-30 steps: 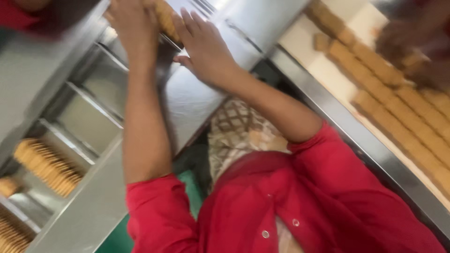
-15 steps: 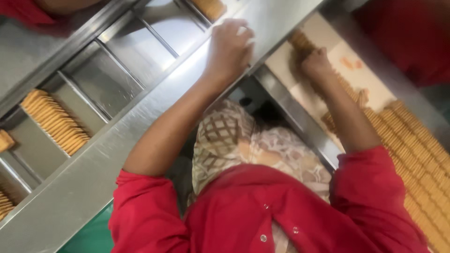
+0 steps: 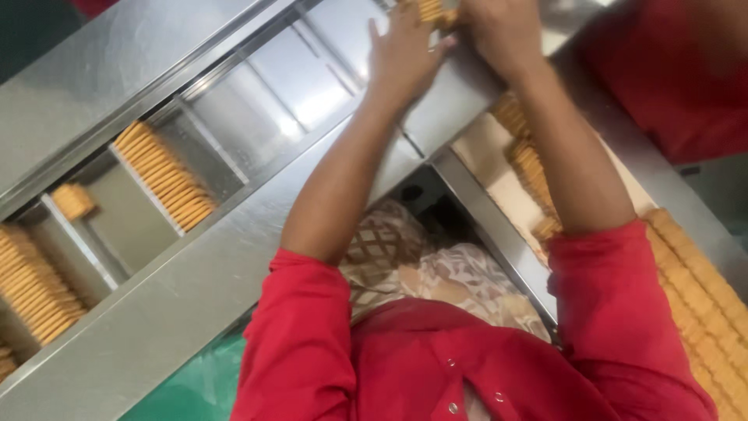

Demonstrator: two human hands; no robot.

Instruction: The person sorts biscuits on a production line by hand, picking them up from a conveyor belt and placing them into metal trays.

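Head view | near: red sleeves (image 3: 312, 335) | mid: steel channel (image 3: 234, 101), filled rows at left | far: left hand (image 3: 405, 58) spread flat, right hand (image 3: 499, 31) pinching biscuit stack (image 3: 428, 9) at top edge | advice: squeeze ends evenly, lower level into a slot

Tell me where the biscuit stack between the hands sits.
Head view, top centre: the biscuit stack sits between left hand and right hand, over the steel channel.
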